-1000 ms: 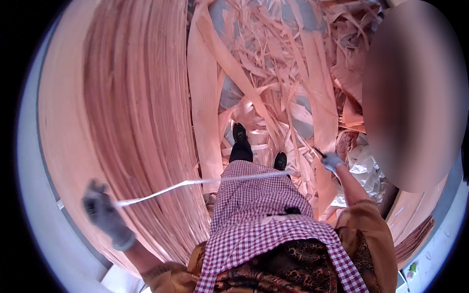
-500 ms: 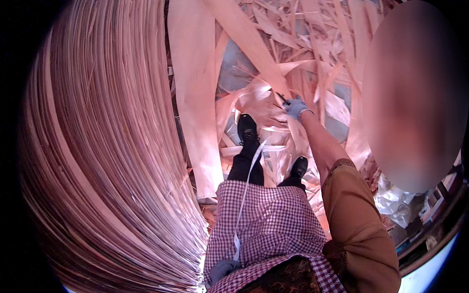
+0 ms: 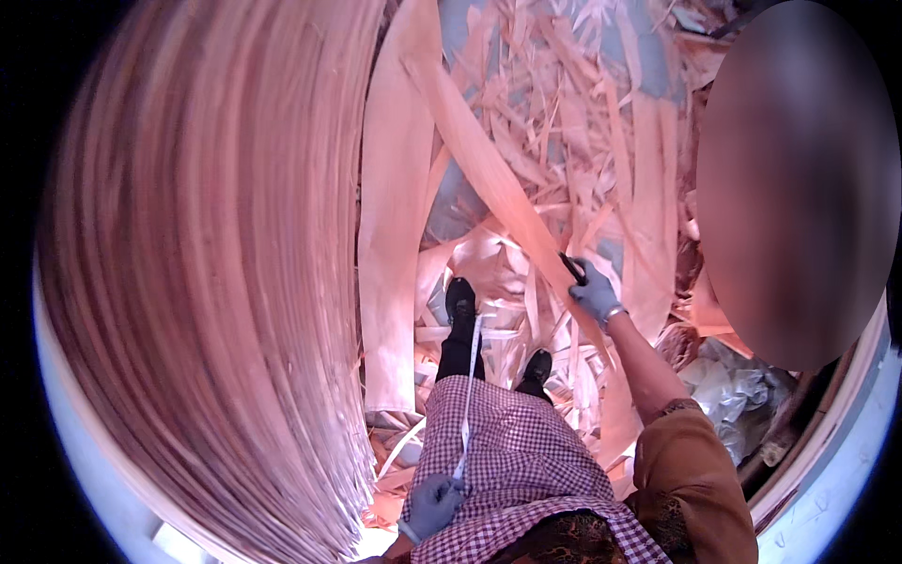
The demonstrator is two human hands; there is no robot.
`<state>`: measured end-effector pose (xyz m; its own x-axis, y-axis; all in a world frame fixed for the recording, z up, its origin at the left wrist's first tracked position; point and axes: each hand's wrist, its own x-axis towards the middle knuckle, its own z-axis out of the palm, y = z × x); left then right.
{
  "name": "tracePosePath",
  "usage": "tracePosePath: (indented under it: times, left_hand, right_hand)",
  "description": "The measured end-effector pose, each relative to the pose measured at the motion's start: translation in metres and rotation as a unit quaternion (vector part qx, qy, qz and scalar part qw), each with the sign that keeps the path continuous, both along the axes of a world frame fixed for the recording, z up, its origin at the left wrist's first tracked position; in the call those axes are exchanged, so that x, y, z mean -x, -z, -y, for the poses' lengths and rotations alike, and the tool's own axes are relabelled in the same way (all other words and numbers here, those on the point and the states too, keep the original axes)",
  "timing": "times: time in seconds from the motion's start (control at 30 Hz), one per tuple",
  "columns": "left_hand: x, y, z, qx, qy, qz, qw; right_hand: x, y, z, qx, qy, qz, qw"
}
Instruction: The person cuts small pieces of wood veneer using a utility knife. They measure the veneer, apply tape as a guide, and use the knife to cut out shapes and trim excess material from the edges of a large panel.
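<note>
My gloved left hand [image 3: 434, 503] is closed on one end of a narrow white strip [image 3: 470, 395] at the checked apron [image 3: 517, 442]. The strip runs up toward my left shoe [image 3: 459, 301]. My gloved right hand [image 3: 594, 296], arm stretched forward, grips a slim black tool [image 3: 571, 266] over a long pale veneer band [image 3: 498, 188]; whether the tool touches the band I cannot tell. My right shoe [image 3: 537, 367] is below that hand, among loose veneer scraps [image 3: 564, 122].
A tall stack of veneer sheets [image 3: 216, 235] fills the left. Another wide band [image 3: 385, 282] lies along its edge. Crumpled plastic sheeting [image 3: 728, 395] is at the lower right, beside a dark edge [image 3: 813, 404]. A blurred oval hides the upper right.
My left hand has come from the far left to the apron, so the white strip now runs lengthwise instead of across me. My right hand has moved forward and inward with the black tool.
</note>
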<state>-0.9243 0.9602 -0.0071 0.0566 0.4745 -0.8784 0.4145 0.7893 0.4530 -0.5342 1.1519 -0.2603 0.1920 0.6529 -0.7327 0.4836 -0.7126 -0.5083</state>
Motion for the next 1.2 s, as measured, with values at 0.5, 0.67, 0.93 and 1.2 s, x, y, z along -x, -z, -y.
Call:
tracePosePath:
  times: [0.5,0.67,0.93,1.2]
  left_hand:
    - [-0.066,-0.149,-0.35,-0.182,-0.09,0.18,0.963]
    - [-0.163,-0.104,-0.429,0.132,-0.143,0.33,0.924]
    - [-0.33,-0.015,-0.486,0.304,0.152,0.223,0.914]
    - [-0.447,-0.017,-0.561,0.032,0.247,0.43,0.868]
  right_hand:
    - [-0.11,-0.501,-0.119,-0.32,-0.307,0.274,0.854]
    - [-0.128,-0.604,-0.122,-0.318,-0.431,0.179,0.825]
    - [-0.21,-0.654,-0.152,-0.379,-0.461,0.228,0.769]
    - [-0.253,-0.7,-0.227,-0.395,-0.458,0.287,0.743]
